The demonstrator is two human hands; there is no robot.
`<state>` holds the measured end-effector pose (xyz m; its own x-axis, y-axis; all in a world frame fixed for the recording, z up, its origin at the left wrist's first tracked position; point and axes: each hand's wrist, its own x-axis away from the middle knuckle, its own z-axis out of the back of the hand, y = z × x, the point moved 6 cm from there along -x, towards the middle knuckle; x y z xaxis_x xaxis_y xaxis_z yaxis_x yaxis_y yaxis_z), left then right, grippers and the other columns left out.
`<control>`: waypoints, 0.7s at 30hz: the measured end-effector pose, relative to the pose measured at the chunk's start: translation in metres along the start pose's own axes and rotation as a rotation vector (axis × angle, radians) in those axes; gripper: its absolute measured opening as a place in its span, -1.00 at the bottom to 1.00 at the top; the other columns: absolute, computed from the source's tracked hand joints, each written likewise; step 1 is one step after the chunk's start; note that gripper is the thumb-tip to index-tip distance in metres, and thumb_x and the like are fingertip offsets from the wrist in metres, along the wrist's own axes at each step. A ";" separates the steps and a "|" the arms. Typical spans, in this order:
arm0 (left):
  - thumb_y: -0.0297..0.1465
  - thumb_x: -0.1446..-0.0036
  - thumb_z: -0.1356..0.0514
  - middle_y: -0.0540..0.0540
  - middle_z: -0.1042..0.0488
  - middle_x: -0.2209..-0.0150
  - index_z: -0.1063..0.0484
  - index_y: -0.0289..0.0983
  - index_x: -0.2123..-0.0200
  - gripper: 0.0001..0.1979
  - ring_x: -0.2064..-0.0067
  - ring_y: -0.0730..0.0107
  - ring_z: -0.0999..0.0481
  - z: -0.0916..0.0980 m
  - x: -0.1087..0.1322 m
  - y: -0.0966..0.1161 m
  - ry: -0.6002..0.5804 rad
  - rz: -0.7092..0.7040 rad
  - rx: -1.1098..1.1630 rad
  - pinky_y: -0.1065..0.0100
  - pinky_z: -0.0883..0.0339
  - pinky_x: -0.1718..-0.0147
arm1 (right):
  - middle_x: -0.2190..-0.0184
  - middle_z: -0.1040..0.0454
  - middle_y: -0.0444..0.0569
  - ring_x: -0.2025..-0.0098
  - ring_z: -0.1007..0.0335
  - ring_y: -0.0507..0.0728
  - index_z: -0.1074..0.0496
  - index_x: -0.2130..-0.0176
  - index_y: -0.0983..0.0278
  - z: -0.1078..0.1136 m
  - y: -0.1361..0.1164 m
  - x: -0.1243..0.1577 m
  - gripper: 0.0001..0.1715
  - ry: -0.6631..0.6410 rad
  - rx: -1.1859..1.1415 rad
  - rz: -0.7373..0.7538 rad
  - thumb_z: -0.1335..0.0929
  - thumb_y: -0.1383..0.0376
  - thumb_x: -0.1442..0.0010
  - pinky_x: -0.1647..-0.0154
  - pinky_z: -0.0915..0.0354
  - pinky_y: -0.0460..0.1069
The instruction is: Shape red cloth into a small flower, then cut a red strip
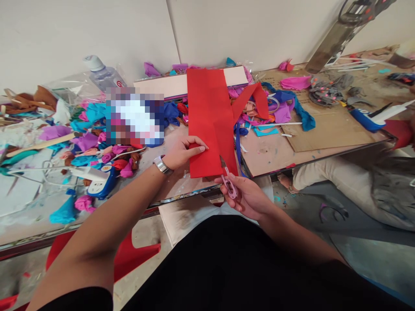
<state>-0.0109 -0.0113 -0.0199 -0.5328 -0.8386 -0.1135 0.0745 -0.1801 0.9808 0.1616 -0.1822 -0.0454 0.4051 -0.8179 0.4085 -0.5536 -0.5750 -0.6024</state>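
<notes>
A long red sheet (207, 116), of cloth or paper, lies across the workbench to its front edge. A slit runs up from its near edge, and a narrow strip hangs apart on the right. My left hand (183, 152), with a metal watch on the wrist, sits on the sheet's left side, thumb and forefinger brought together on it. Pink-handled scissors (231, 188) are in my right hand (244, 194), its fingers closed around the handles. Their blades point away from me at the slit. Whether they cut into the sheet at this instant is hard to tell.
Colourful scraps (87, 140) lie heaped at left, around a blue-and-white power strip (102, 181). Behind stands a clear bottle (102, 73). A blurred patch hides one object. Right are cardboard (324, 129), another power strip (368, 119) and a tall bottle (330, 43). Another person's leg (327, 172) is at lower right.
</notes>
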 end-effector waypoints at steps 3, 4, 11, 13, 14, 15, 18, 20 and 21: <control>-0.09 -0.11 -0.50 -0.17 -0.70 0.25 -0.68 -0.30 0.29 -0.63 0.29 0.36 -0.57 -0.002 0.000 0.001 -0.026 -0.014 -0.004 0.38 -0.41 0.26 | 0.41 -0.57 -0.13 0.62 -0.45 -0.06 -0.63 0.13 0.35 -0.001 -0.003 -0.002 -0.54 0.019 0.007 0.029 -0.55 0.00 -0.28 0.78 -0.21 -0.21; -0.09 -0.12 -0.50 -0.17 -0.70 0.25 -0.68 -0.30 0.29 -0.64 0.29 0.36 -0.57 -0.001 0.000 0.001 -0.026 -0.018 -0.009 0.38 -0.41 0.26 | 0.41 -0.57 -0.13 0.62 -0.44 -0.06 -0.63 0.14 0.35 -0.001 -0.004 -0.003 -0.53 0.022 0.010 0.035 -0.57 -0.01 -0.26 0.78 -0.20 -0.21; -0.07 -0.11 -0.50 -0.17 -0.70 0.26 -0.68 -0.31 0.28 -0.61 0.30 0.35 -0.57 0.000 0.000 0.000 -0.030 -0.017 -0.057 0.37 -0.42 0.27 | 0.42 -0.56 -0.15 0.68 -0.33 -0.11 -0.63 0.19 0.34 0.000 -0.008 -0.001 -0.40 0.064 0.070 0.061 -0.63 -0.12 -0.11 0.81 0.00 -0.21; -0.07 -0.11 -0.50 -0.17 -0.70 0.25 -0.68 -0.31 0.28 -0.62 0.29 0.35 -0.58 -0.001 0.000 0.000 -0.043 -0.024 -0.068 0.37 -0.42 0.26 | 0.41 -0.56 -0.14 0.69 -0.30 -0.13 -0.62 0.23 0.34 0.001 -0.008 -0.002 -0.38 0.080 0.094 0.066 -0.64 -0.14 -0.08 0.81 0.05 -0.20; -0.08 -0.11 -0.50 -0.17 -0.70 0.25 -0.68 -0.31 0.28 -0.62 0.29 0.34 -0.58 -0.001 0.000 0.000 -0.050 -0.028 -0.071 0.37 -0.43 0.26 | 0.42 -0.56 -0.14 0.69 -0.29 -0.13 -0.61 0.26 0.34 0.002 -0.007 -0.003 -0.37 0.087 0.106 0.067 -0.64 -0.15 -0.06 0.80 0.06 -0.20; -0.08 -0.11 -0.50 -0.17 -0.70 0.24 -0.69 -0.30 0.28 -0.62 0.29 0.34 -0.59 -0.002 0.000 0.001 -0.054 -0.031 -0.072 0.36 -0.43 0.26 | 0.44 -0.55 -0.13 0.69 -0.29 -0.13 -0.60 0.29 0.35 0.003 -0.007 -0.004 -0.36 0.094 0.116 0.069 -0.64 -0.16 -0.06 0.79 0.06 -0.20; -0.08 -0.11 -0.50 -0.18 -0.70 0.24 -0.69 -0.30 0.29 -0.63 0.29 0.33 -0.60 -0.003 0.000 0.002 -0.064 -0.033 -0.066 0.36 -0.45 0.25 | 0.52 -0.50 -0.14 0.68 -0.29 -0.10 -0.56 0.38 0.34 0.006 -0.006 -0.006 -0.33 0.109 0.139 0.081 -0.63 -0.20 -0.05 0.76 0.06 -0.19; -0.08 -0.11 -0.50 -0.18 -0.71 0.26 -0.69 -0.30 0.30 -0.63 0.31 0.34 -0.60 -0.004 0.001 0.004 -0.073 -0.029 -0.054 0.36 -0.45 0.27 | 0.54 -0.48 -0.14 0.67 -0.29 -0.09 -0.55 0.39 0.33 0.007 -0.006 -0.007 -0.32 0.116 0.144 0.095 -0.63 -0.21 -0.02 0.75 0.08 -0.18; -0.07 -0.11 -0.50 -0.18 -0.71 0.27 -0.70 -0.30 0.30 -0.63 0.32 0.35 -0.60 -0.005 0.001 0.004 -0.079 -0.029 -0.049 0.37 -0.45 0.28 | 0.53 -0.49 -0.14 0.67 -0.29 -0.09 -0.54 0.39 0.33 0.007 -0.006 -0.007 -0.32 0.121 0.144 0.102 -0.64 -0.21 -0.01 0.75 0.10 -0.18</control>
<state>-0.0069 -0.0152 -0.0165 -0.6000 -0.7899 -0.1270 0.0985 -0.2305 0.9681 0.1672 -0.1731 -0.0491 0.2568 -0.8730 0.4146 -0.4745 -0.4876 -0.7329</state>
